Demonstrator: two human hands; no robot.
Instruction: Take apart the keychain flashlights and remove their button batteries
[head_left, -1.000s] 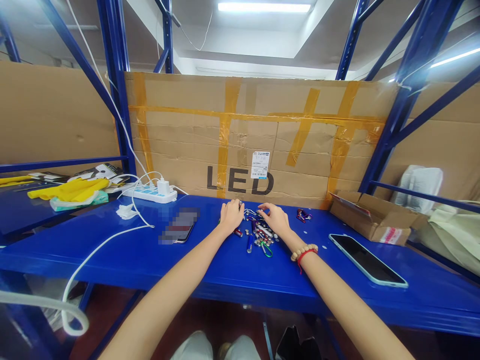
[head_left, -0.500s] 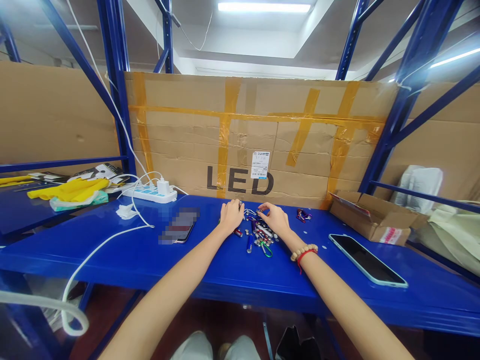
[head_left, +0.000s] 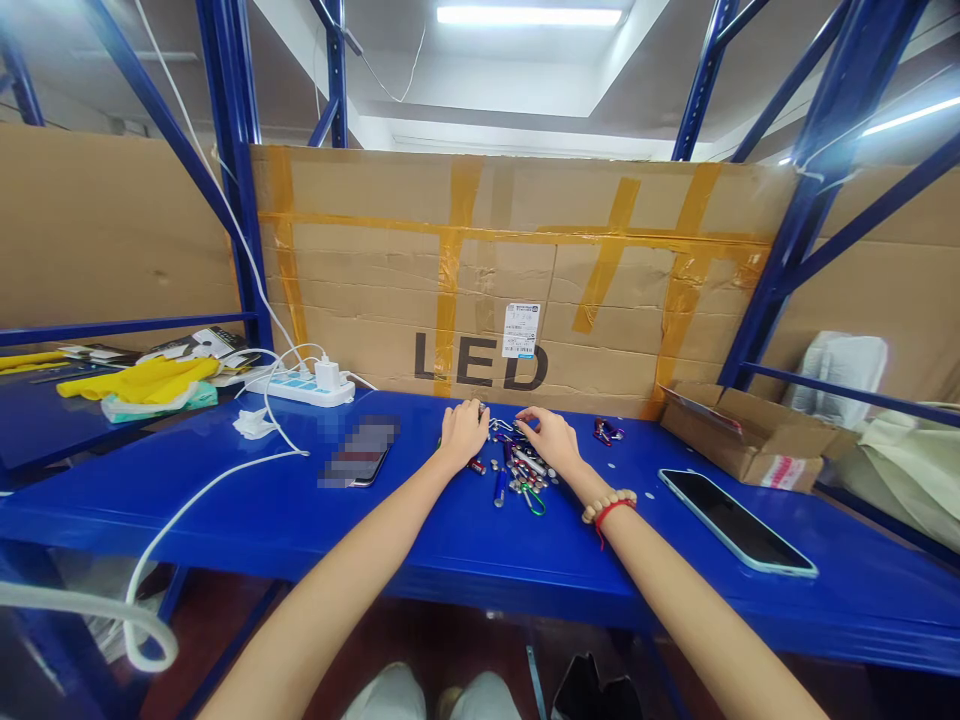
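left hand (head_left: 463, 433) points forward, right hand (head_left: 555, 438) bends inward beside trinkets (head_left: 529, 463).

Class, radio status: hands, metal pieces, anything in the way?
Left hand and right hand flanking small metal pieces, grips unclear. Pieces heaped on table. Phone off right, not blocking.

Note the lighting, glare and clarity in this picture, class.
Head view: the ceiling tube light is blown out white; head view: the blue tabletop shows soft sheen; head view: the left smartphone is partly pixelated; head view: the green carabiner stands out, but its fine details don't.
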